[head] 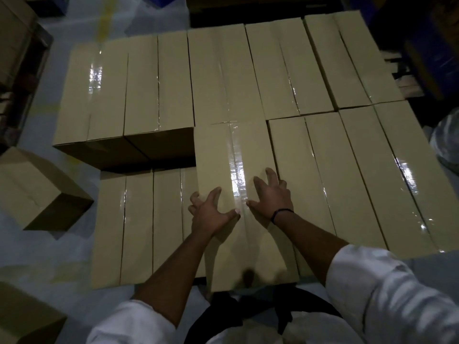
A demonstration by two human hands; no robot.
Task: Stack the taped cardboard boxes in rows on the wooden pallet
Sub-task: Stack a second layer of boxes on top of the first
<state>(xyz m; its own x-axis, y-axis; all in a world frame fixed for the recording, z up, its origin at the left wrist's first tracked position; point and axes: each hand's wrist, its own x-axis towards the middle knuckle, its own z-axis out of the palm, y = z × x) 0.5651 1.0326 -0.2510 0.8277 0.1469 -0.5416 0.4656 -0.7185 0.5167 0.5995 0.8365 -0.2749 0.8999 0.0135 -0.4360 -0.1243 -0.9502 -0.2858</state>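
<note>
Pressing on a long tan cardboard box [238, 155] with clear tape along its top seam, the person has both bare hands on its near half. The left grip [211, 212] has its thumb on the top face and its outer fingers bent over the box's left edge, clamped on that edge. The right grip [270, 197] lies on the top with fingers spread apart and nearly straight, their tips at the right edge.

This box sits in the near row of the upper layer, its far end against the far row of taped boxes [223, 75] and its right side just beside two more tan boxes [347, 180] at the same height. On its left, lower boxes [139, 227] show their taped tops one layer down. The wooden pallet is hidden under the stack.

A thin black band [282, 212] circles the right wrist, and white sleeves [387, 294] cover both upper arms. One loose cardboard box [37, 187] lies tilted on the pale floor [37, 249] to the left, apart from the stack.
</note>
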